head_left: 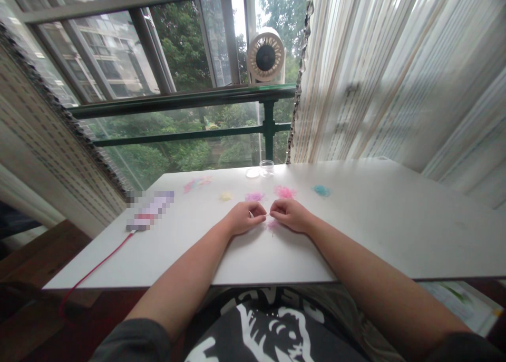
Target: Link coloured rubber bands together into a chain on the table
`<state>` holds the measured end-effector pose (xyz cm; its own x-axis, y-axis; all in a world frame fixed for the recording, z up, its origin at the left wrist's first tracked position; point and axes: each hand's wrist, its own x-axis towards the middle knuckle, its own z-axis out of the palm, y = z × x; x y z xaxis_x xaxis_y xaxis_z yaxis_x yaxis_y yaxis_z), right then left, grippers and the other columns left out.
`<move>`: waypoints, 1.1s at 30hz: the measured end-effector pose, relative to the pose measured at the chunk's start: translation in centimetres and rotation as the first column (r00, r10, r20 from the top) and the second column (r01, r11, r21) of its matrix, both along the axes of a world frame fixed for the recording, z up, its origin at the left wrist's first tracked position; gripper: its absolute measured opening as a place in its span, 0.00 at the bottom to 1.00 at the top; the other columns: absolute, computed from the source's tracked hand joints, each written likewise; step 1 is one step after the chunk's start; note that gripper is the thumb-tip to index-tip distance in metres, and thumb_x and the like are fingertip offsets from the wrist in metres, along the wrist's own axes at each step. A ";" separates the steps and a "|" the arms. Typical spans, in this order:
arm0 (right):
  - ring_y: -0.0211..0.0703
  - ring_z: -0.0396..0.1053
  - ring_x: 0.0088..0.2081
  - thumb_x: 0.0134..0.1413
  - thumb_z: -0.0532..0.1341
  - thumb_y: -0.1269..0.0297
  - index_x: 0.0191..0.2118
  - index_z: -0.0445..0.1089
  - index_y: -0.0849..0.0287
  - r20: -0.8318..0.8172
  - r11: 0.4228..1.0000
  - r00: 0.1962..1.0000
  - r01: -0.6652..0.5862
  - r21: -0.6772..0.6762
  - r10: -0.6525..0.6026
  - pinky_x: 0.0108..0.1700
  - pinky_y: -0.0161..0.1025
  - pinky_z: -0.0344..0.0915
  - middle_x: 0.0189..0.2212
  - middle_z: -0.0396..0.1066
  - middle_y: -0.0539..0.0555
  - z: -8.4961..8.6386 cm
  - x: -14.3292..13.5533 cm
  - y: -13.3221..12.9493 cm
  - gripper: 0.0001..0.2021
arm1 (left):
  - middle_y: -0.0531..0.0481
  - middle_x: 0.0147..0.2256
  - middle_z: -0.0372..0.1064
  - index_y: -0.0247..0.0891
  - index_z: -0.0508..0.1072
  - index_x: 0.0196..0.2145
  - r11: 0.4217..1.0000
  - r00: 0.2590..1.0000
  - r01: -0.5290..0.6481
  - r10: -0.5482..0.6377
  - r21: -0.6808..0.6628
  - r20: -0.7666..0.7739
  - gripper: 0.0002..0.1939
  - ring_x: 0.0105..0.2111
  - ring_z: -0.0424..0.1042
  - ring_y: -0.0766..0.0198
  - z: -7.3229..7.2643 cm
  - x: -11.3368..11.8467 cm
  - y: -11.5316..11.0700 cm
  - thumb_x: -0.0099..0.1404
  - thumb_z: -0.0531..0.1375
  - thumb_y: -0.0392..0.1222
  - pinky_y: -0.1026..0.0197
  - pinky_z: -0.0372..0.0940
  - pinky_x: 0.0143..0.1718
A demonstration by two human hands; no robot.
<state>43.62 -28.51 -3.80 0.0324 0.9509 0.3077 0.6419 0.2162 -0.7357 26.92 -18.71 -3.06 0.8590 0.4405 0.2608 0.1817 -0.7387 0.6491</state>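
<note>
Apparently pinching a tiny pale strand (pixel 268 214) with left hand (pixel 242 218) and right hand (pixel 294 215), close together, not touching; seemingly stretched left-right, equally near both, over or just beyond pinkish loops (pixel 272 225) on table (pixel 379 230).

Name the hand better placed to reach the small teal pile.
Right hand, probably: it is nearer the small, loose teal pile, which lies beyond it to the right; the left hand is farther off.

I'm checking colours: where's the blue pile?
In the head view, the blue pile lies right of the pink pile and beyond the right hand.
</note>
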 end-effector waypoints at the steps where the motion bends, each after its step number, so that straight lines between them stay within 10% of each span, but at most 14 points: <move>1: 0.31 0.53 0.20 0.44 0.56 0.68 0.25 0.67 0.63 -0.002 1.000 1.000 0.000 0.007 0.000 0.22 0.30 0.50 0.16 0.58 0.46 0.0 0.0 0.0 0.05 | 0.50 0.26 0.70 0.34 0.72 0.32 1.000 1.000 0.002 -0.002 -0.002 -0.004 0.11 0.25 0.66 0.69 0.0 0.0 0.0 0.54 0.57 0.44 0.68 0.60 0.27; 20: 0.31 0.51 0.19 0.44 0.55 0.68 0.24 0.64 0.62 -0.004 0.999 0.999 0.034 0.017 -0.034 0.22 0.30 0.47 0.15 0.55 0.44 0.3 0.0 -0.1 0.04 | 0.53 0.23 0.65 0.33 0.71 0.28 0.999 0.999 -0.033 0.034 0.035 -0.006 0.09 0.23 0.60 0.71 0.1 0.1 0.1 0.56 0.54 0.41 0.69 0.55 0.24; 33: 0.33 0.54 0.20 0.44 0.55 0.66 0.24 0.64 0.61 0.068 0.994 0.992 0.110 0.016 -0.110 0.24 0.32 0.50 0.16 0.58 0.46 -0.3 0.8 0.2 0.05 | 0.51 0.27 0.69 0.35 0.71 0.28 0.932 0.949 -0.316 0.305 0.179 0.084 0.07 0.27 0.65 0.67 -0.8 -0.2 2.8 0.54 0.55 0.40 0.66 0.60 0.31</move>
